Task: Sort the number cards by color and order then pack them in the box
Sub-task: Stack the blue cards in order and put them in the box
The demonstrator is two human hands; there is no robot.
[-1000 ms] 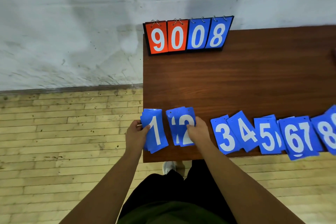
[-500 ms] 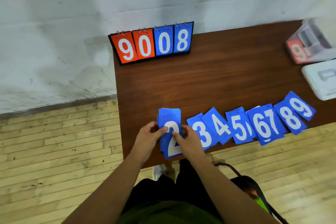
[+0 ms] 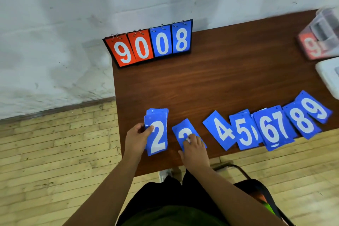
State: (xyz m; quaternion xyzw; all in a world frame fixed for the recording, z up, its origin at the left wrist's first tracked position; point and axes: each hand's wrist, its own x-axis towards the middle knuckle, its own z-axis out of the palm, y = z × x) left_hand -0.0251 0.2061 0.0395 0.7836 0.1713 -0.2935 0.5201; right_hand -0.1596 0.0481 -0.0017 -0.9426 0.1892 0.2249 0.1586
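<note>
Blue number cards lie in a row along the near edge of a brown table (image 3: 229,79). My left hand (image 3: 136,138) holds a stack of blue cards (image 3: 157,130) with a 2 on top, near the table's left front corner. My right hand (image 3: 195,147) rests with its fingers pressed on the blue 3 card (image 3: 181,133), just right of the stack. Further right lie the 4 card (image 3: 221,130), the 5 card (image 3: 244,133), overlapping 6 and 7 cards (image 3: 275,128), the 8 card (image 3: 301,122) and the 9 card (image 3: 314,107).
A flip scoreboard (image 3: 150,46) reading 9 0 0 8, red and blue, stands at the table's far left corner. A clear box (image 3: 326,31) with red cards and a white lid (image 3: 328,77) sit at the right edge. A chair (image 3: 256,187) stands below the table's front.
The 1 and 2 piles were joined into one stack that my left hand now holds alone. My right hand left it and moved right onto the 3 card. The view shifted right.
</note>
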